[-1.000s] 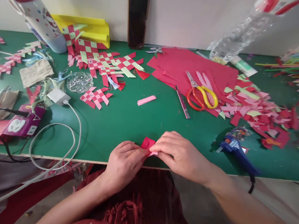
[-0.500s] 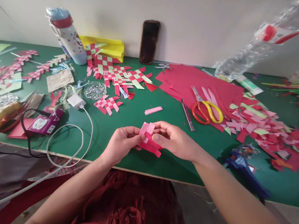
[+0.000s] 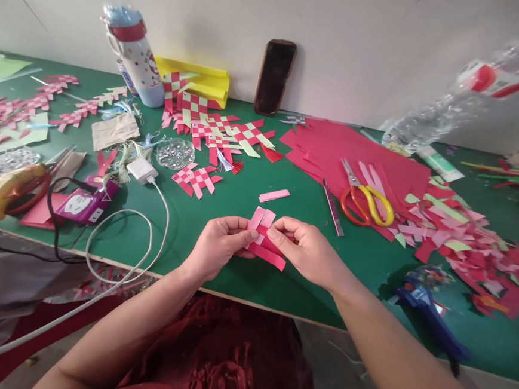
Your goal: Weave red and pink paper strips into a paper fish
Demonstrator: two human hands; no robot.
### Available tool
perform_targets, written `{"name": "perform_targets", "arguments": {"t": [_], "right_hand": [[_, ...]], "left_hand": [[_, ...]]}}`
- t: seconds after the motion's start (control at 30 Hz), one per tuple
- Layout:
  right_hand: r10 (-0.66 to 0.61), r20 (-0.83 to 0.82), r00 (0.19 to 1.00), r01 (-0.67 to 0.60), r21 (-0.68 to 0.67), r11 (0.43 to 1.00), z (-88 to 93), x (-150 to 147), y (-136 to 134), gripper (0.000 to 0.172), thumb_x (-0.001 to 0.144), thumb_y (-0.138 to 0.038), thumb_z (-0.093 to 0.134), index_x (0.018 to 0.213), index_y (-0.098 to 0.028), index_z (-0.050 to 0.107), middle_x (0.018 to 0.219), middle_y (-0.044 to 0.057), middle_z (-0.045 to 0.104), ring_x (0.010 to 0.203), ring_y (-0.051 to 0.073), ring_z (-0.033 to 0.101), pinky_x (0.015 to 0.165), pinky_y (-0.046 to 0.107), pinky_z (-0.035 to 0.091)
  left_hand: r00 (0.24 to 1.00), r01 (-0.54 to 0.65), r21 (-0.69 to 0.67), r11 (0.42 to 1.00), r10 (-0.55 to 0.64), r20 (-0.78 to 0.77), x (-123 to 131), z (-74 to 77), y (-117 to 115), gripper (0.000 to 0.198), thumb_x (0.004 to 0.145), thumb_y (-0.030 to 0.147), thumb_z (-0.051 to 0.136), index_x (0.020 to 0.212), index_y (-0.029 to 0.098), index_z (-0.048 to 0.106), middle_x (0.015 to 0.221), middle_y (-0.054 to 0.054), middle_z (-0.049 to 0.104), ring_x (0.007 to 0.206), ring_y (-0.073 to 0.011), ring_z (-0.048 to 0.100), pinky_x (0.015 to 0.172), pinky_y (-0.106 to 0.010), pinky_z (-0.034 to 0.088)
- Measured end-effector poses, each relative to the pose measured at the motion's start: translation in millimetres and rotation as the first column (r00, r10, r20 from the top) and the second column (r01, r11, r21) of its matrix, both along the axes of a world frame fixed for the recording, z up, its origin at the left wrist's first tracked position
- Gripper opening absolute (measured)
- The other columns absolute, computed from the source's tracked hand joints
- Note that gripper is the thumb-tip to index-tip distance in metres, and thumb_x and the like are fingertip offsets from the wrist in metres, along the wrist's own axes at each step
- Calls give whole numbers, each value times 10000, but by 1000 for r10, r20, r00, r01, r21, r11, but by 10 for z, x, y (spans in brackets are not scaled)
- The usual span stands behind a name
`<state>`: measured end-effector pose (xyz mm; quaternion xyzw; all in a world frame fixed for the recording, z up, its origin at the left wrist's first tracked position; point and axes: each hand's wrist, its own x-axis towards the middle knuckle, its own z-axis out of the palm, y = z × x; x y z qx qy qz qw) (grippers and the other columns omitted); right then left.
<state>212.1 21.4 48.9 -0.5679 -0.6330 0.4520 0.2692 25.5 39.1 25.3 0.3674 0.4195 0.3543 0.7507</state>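
Observation:
Between my two hands, above the green table near its front edge, are interlaced paper strips (image 3: 268, 256), some light pink and some deep red-pink. My left hand (image 3: 221, 245) pinches their left side between thumb and fingers. On the right, my right hand (image 3: 304, 248) grips the strips, its thumb on top; the fingertips beneath are partly hidden. Just beyond the hands lies a loose folded pink strip (image 3: 274, 195). Woven checkered paper fish (image 3: 196, 180) rest farther back on the left. A craft knife (image 3: 332, 208) and scissors (image 3: 365, 203) lie right of my right hand.
Red paper sheets (image 3: 323, 147) and a heap of paper scraps (image 3: 464, 232) cover the right side, with a blue glue gun (image 3: 430, 313) in front. A phone (image 3: 275, 76) leans on the wall. A white cable (image 3: 167, 226), power strip (image 3: 87, 202) and drinking bottle (image 3: 139, 60) are left.
My right thumb and fingers have shifted onto the red strips, and the light pink strips now lie side by side, closer to parallel. The whole view has shifted slightly.

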Motion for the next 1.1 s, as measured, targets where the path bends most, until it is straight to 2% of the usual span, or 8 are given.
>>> {"name": "perform_targets", "arguments": {"t": [0.13, 0.27, 0.33, 0.47, 0.6, 0.73, 0.97, 1.1], "right_hand": [[6, 34, 999, -5, -36, 999, 6, -29, -2, 330, 898, -537, 556, 999, -230, 623, 876, -2, 692, 680, 128, 610, 612, 242, 476], [-59, -28, 998, 56, -97, 994, -26, -89, -15, 375, 872, -569, 583, 1034, -232, 591, 871, 5, 701, 642, 139, 656, 597, 257, 525], [-109, -64, 992, 102, -106, 989, -62, -119, -24, 362, 886, -558, 563, 1028, -226, 574, 839, 4, 693, 571, 134, 649, 546, 259, 529], [-157, -6, 988, 157, -4, 988, -118, -143, -36, 291, 919, -503, 518, 932, -219, 578, 646, -35, 618, 464, 107, 577, 463, 221, 461], [-157, 35, 987, 156, 22, 988, -104, -126, -30, 282, 914, -492, 527, 879, -219, 591, 584, -53, 568, 422, 90, 514, 426, 208, 405], [-116, 42, 992, 117, -20, 993, -64, -121, -26, 304, 916, -518, 518, 891, -225, 596, 582, -51, 575, 433, 97, 510, 443, 217, 423], [-88, 52, 995, 90, -44, 995, -23, -131, -55, 299, 918, -519, 520, 895, -229, 594, 585, -56, 570, 445, 98, 522, 457, 216, 431], [-83, 61, 995, 86, -41, 995, -26, -127, -71, 296, 919, -515, 522, 878, -230, 590, 543, -66, 540, 436, 99, 511, 450, 213, 414]], "left_hand": [[1000, -27, 19, 999, 27, 0, 11, 11, 11, 333, 690, 380, 837, 858, 118, 718, 779, -24, 719, 652, -104, 669, 600, -183, 568], [998, -55, 28, 998, 55, 6, 25, 0, 19, 332, 707, 388, 825, 861, 118, 710, 764, -23, 717, 662, -106, 670, 617, -188, 570], [997, -72, 27, 997, 71, 11, 31, -11, 14, 333, 717, 394, 817, 877, 123, 708, 756, -17, 713, 663, -104, 665, 623, -192, 572], [997, -79, 2, 997, 79, 23, 37, -26, -1, 346, 714, 411, 817, 884, 130, 708, 761, -11, 705, 660, -101, 657, 629, -209, 579], [999, -28, -35, 999, 29, 40, 9, -17, 19, 396, 681, 445, 833, 905, 139, 717, 804, -21, 708, 698, -120, 670, 646, -239, 589], [998, 39, -45, 998, -37, 41, -27, 18, 83, 432, 738, 541, 763, 842, 124, 719, 760, -41, 705, 672, -132, 669, 653, -264, 582], [1000, 21, 30, 999, -21, -1, -14, 38, 149, 379, 725, 496, 785, 701, 132, 681, 589, 32, 603, 506, -58, 535, 497, -159, 453], [1000, 13, 60, 998, -12, -11, -3, 17, 141, 384, 746, 494, 770, 675, 133, 660, 562, 48, 565, 486, -44, 492, 476, -146, 433]]}}
